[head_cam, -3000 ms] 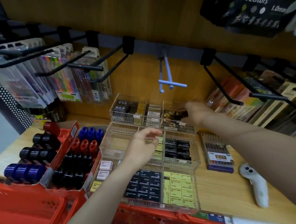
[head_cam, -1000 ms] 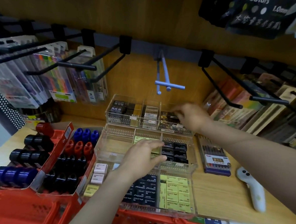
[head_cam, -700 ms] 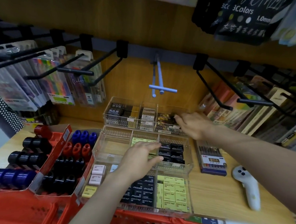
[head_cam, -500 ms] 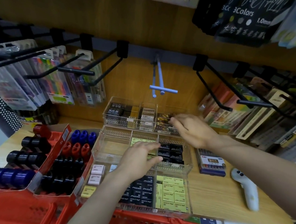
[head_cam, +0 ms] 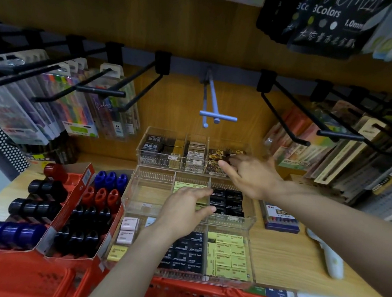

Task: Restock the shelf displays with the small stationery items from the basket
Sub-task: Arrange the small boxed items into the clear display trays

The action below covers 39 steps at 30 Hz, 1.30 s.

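A three-tier clear organizer (head_cam: 151, 191) stands on the wooden shelf, holding black, yellow and white eraser packs. My left hand (head_cam: 186, 207) rests on the middle tier with straight fingers, over the yellow erasers (head_cam: 188, 185) and next to the black ones (head_cam: 229, 199). My right hand (head_cam: 248, 174) reaches to the top tier's right compartment. Its straight fingertips touch the black-and-gold packs (head_cam: 216, 157) there; I see nothing gripped. The red basket (head_cam: 204, 295) sits at the bottom edge, and its contents are hidden.
Two red cardboard boxes (head_cam: 82, 187) of black, blue and red round items stand at the left. A pen box (head_cam: 280, 219) and a white handheld device (head_cam: 328, 259) lie at the right. Black hooks (head_cam: 284, 117) and hanging pen packs (head_cam: 55, 103) jut out above the shelf.
My right hand has drawn back a little from deep in the top right compartment to its front edge. My left hand, earlier raised and curled, now lies flat on the middle tier.
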{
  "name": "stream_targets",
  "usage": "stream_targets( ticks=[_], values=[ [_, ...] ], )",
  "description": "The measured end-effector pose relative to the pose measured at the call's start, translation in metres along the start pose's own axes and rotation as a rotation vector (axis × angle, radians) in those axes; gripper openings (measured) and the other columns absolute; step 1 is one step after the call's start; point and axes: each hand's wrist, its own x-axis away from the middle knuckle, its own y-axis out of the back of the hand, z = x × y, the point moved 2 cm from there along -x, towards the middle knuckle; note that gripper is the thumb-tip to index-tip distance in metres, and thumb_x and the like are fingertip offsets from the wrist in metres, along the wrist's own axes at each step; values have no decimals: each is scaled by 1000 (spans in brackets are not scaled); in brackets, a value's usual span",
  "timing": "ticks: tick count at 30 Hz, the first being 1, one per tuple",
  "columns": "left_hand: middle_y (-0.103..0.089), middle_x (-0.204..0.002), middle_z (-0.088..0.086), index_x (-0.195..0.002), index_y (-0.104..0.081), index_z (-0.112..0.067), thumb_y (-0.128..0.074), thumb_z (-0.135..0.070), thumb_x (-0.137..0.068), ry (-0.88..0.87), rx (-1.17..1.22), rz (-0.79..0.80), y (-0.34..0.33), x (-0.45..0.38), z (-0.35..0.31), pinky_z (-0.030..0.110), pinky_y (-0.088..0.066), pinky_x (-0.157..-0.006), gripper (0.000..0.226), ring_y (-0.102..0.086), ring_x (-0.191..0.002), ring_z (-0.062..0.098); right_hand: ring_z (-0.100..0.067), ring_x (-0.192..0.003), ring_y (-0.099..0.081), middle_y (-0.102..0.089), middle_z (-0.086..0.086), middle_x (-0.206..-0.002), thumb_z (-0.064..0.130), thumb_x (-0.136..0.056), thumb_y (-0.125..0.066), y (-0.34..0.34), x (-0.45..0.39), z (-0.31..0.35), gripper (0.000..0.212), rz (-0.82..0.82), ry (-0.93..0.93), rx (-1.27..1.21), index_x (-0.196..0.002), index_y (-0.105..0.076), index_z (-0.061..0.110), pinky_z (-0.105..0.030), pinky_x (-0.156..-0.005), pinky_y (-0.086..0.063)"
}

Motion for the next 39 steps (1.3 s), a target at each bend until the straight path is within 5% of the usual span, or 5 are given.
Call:
stream_targets(
  ticks=[20,26,32,35,39],
  values=[
    [-41,-154,-5,-149,-38,-28,-49,-49,-98,4,-120,69,0,5,-9,39,-31,-117,56,-33,-142,15,-19,-147,-22,-29,-1,-158,73,-91,-17,-19,26,28,76,-168,-156,-147,-152,-24,28,-64,-114,-2],
    [-34,-156,0,-151,-31,-23,-50,-37,-98,-109,-366,100,5,53,-23,36,-18,-120,58,-27,-143,21,-16,-125,-48,-56,5,-126,26,-89,-58,-44,139,59,28,-462,122,-365,-117,-63,23,-40,-111,-33],
    [-55,-132,2,-130,-57,-18,-47,-20,-98,-173,-395,122,14,132,-41,37,-43,-101,34,-47,-125,22,-14,-90,-66,-70,7,-105,18,-89,-55,-91,231,54,24,16,-28,-499,-107,-68,25,-31,-80,-55],
    [-66,-115,3,-117,-62,-21,-49,-24,-95,-85,-382,337,-12,176,-35,40,-53,-83,26,-61,-108,26,-19,-98,-68,-74,0,-106,13,-87,-54,-126,256,50,25,359,-101,-476,-100,-74,19,-25,-83,-52],
    [-65,-122,8,-123,-62,-20,-54,-22,-94,82,-376,660,-65,216,7,40,-52,-90,30,-61,-111,29,-23,-99,-68,-74,-5,-103,15,-90,-55,-179,280,43,23,499,-193,-449,-97,-76,13,-27,-85,-51]
  ],
)
